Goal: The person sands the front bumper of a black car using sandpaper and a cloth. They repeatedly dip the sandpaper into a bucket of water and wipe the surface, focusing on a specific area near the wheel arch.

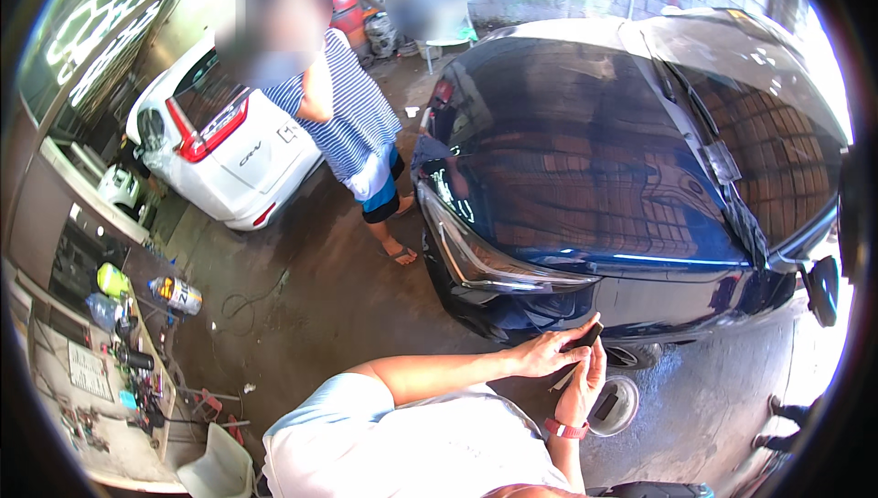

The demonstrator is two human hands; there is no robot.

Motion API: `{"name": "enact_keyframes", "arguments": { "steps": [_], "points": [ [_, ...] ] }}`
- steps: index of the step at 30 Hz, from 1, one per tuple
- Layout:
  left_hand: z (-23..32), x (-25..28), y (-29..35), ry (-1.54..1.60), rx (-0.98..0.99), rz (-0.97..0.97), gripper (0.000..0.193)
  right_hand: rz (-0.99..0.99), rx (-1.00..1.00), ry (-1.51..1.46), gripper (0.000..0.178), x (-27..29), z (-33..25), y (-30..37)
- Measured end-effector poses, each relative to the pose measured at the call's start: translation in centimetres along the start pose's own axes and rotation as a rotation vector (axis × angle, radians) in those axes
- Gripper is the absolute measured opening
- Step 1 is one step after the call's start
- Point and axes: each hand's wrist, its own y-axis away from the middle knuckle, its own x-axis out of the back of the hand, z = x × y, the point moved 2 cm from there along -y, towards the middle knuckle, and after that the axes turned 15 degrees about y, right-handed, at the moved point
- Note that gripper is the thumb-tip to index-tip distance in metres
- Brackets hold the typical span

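In front of my chest, beside the front fender of a dark blue car, my two hands meet. My left hand pinches a small dark block, its fingers pressed along the top. From below, my right hand, with a red band at the wrist, closes on the same block. A thin pale strip shows between the hands; what it is I cannot make out. Under them stands a round, pale bucket with a dark, flat piece inside.
A person in a striped shirt stands at the car's front corner, near a white car. At left, a cluttered workbench has a white plastic chair beside it. A cable lies on the floor. Another person's feet show at far right.
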Motion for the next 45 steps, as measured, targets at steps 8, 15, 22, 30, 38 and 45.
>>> {"name": "enact_keyframes", "arguments": {
  "steps": [8, 15, 22, 30, 38, 45],
  "points": [
    [0.3, -6.8, -2.2, 0.066, -0.051, -0.01, 0.079, 0.055, 0.069, 0.124, 0.05, 5.9, -1.4, 1.4],
    [0.3, -8.6, -2.6, 0.252, -0.164, 0.226, 0.072, -0.147, 0.206, 0.197, 0.062, 7.9, -2.2, 1.0],
    [-0.7, -6.4, -3.9, 0.28, -0.087, 0.155, 0.069, -0.383, -0.017, 0.05, 0.043, 9.3, -2.3, -1.4],
    [0.4, -3.1, -8.9, 0.083, -0.018, 0.075, 0.033, -0.28, 0.088, 0.305, 0.05, 8.0, -2.9, -3.4],
    [-2.9, -1.9, -14.9, 0.096, 0.125, -0.228, 0.076, -0.013, -0.118, 0.202, 0.043, 10.1, -3.3, -4.1],
    [2.8, -6.8, -27.2, -0.565, -0.269, -0.305, 0.094, 0.602, -0.202, -0.153, 0.034, 21.3, 0.8, 1.4]
  ]
}}
